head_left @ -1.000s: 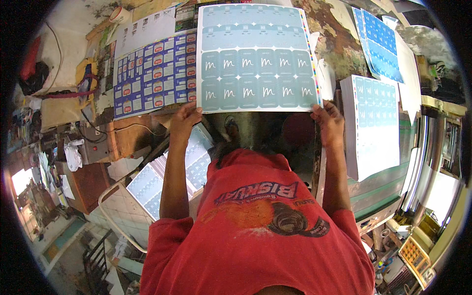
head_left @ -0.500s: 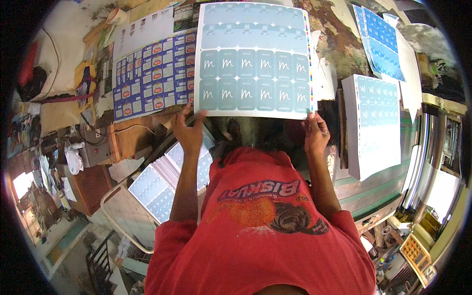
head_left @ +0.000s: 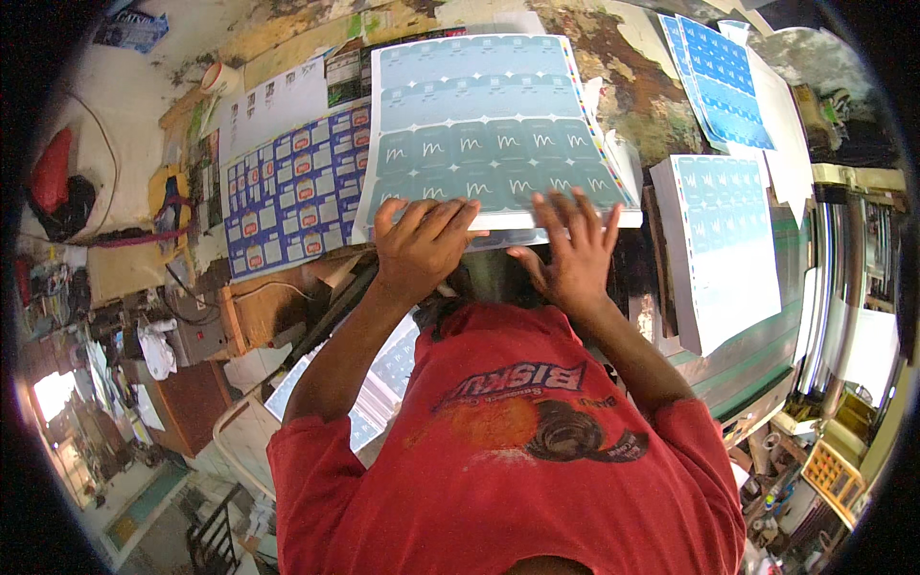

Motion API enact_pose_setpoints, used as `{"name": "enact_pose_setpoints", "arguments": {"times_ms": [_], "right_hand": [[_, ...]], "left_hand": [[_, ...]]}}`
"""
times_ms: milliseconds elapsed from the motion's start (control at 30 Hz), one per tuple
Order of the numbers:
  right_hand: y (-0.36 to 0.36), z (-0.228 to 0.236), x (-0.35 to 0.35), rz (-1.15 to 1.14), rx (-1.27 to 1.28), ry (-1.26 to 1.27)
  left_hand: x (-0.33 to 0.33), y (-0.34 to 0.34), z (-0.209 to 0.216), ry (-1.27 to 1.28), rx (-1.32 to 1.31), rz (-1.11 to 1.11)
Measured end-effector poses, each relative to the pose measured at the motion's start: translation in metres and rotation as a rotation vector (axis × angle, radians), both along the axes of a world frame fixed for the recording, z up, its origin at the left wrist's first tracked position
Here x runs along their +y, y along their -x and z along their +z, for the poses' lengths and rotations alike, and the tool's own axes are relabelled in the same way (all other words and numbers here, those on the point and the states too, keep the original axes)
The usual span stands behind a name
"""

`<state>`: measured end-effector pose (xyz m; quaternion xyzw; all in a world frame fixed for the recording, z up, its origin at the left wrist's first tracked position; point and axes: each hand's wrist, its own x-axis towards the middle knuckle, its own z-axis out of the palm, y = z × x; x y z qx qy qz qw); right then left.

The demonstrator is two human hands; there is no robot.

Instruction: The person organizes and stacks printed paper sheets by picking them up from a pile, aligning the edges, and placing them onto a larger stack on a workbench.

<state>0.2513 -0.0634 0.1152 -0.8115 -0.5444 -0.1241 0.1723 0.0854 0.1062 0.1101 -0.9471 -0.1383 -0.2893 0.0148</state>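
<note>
A large printed sheet (head_left: 479, 129) in pale blue and teal, with rows of rounded labels, lies in front of me on a pile whose white near edge shows. My left hand (head_left: 422, 244) is closed at the left part of that near edge, its bent fingers over the sheet. Farther right, my right hand (head_left: 572, 254) has its fingers spread on the sheet near the edge, with the thumb apart. The fingers are slightly blurred. What lies under both palms is hidden.
A purple-blue label sheet (head_left: 297, 187) lies left of the pile. On the right stands a thick stack of similar teal sheets (head_left: 730, 259), with bright blue sheets (head_left: 724, 81) behind it. More printed sheets (head_left: 388, 369) sit low at left, partly behind my left arm.
The sheet held at its two near corners now lies on the pile. Both hands have moved inward along the near edge; the right fingers have let go of the corner and spread.
</note>
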Motion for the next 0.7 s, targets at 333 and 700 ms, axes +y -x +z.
{"name": "enact_pose_setpoints", "arguments": {"times_ms": [333,700], "right_hand": [[-0.019,-0.04,0.032,0.068,0.043,0.065],[-0.036,-0.024,0.08,0.045,0.384,0.535]], "left_hand": [[-0.002,-0.008,-0.038,0.258,0.063,0.274],[0.035,-0.031,-0.04,0.689,0.4,0.27]]}}
